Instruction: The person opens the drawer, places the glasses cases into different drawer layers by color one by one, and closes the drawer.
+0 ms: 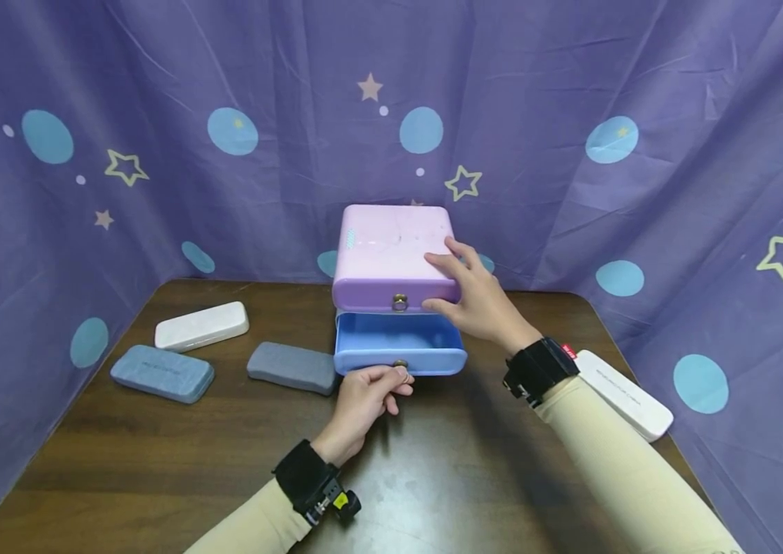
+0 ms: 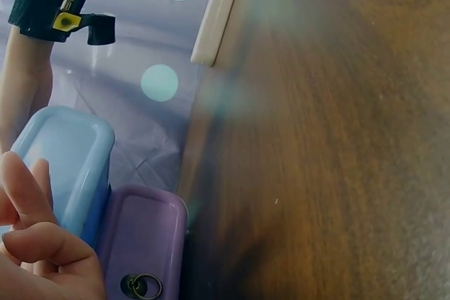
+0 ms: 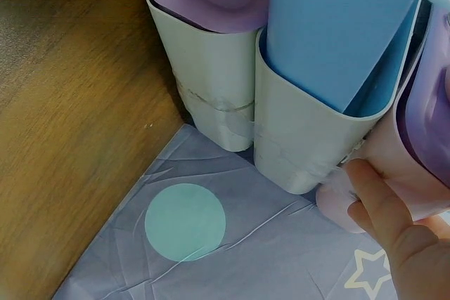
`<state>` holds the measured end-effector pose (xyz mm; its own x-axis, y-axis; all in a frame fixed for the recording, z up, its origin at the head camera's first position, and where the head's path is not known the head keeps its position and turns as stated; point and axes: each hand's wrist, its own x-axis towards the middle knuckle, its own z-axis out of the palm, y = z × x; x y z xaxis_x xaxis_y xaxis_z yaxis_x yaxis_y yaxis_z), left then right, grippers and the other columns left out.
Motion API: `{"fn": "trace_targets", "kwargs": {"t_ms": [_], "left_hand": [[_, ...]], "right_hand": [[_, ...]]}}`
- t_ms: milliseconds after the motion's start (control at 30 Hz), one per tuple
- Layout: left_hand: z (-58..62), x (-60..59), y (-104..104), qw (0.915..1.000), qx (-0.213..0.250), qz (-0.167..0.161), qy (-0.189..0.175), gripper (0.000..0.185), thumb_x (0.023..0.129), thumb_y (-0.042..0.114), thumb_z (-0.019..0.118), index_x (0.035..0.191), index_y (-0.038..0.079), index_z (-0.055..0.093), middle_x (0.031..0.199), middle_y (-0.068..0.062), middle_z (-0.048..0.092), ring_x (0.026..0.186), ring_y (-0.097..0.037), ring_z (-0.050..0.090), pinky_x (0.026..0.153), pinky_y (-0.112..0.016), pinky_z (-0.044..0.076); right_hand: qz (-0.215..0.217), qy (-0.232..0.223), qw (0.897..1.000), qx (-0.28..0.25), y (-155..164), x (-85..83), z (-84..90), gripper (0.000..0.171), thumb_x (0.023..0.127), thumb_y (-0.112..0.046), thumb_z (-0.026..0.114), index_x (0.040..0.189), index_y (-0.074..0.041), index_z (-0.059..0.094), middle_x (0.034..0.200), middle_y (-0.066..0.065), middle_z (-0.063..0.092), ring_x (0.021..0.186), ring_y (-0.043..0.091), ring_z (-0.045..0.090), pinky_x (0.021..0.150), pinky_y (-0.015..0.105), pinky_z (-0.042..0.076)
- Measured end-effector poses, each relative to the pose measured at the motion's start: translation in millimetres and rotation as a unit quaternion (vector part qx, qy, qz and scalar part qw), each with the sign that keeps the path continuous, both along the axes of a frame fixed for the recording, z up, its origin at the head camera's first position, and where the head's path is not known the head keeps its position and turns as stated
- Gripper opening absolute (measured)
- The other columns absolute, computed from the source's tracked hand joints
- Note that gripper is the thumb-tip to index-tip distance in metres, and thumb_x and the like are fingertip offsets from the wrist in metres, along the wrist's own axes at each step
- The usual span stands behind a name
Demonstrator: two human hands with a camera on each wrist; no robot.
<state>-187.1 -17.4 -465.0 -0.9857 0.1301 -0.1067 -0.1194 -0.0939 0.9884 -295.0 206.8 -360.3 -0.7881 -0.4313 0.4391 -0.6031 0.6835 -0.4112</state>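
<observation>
A stacked drawer unit [image 1: 398, 238] stands at the back of the table, with a pink top casing and a purple top drawer [image 1: 364, 295]. Beneath it the blue drawer [image 1: 401, 362] is pulled out, and its visible inside holds nothing. My left hand [image 1: 364, 404] pinches the ring pull at the front of the blue drawer. My right hand [image 1: 481, 300] rests on the casing's right front corner, fingers spread over the top and thumb against the purple front. The left wrist view also shows a lower purple drawer [image 2: 144, 233] with its own ring.
Left of the unit lie a white case [image 1: 201, 326], a blue case [image 1: 161, 374] and a grey case [image 1: 292, 368]. Another white case [image 1: 623, 392] with a red tag lies beside my right forearm. A purple patterned curtain [image 1: 523, 61] hangs around the table [image 1: 225, 469].
</observation>
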Motion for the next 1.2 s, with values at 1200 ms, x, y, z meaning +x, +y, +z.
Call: {"fn": "trace_targets", "kwargs": {"t_ms": [1200], "left_hand": [[-4.8,17.7,-4,0.9999,0.001,-0.010,-0.008,0.039,0.099,0.035,0.076,0.114,-0.001,0.080,0.090,-0.004,0.081,0.056,-0.007,0.060,0.055,-0.020,0.045]], "right_hand": [[-0.001,0.005,1.000,-0.003,1,-1.0,-1.6,0.076,0.089,-0.031,0.089,0.155,-0.019,0.054,0.171,0.020,0.027,0.146,0.052,0.044,0.109,0.068,0.044]]}}
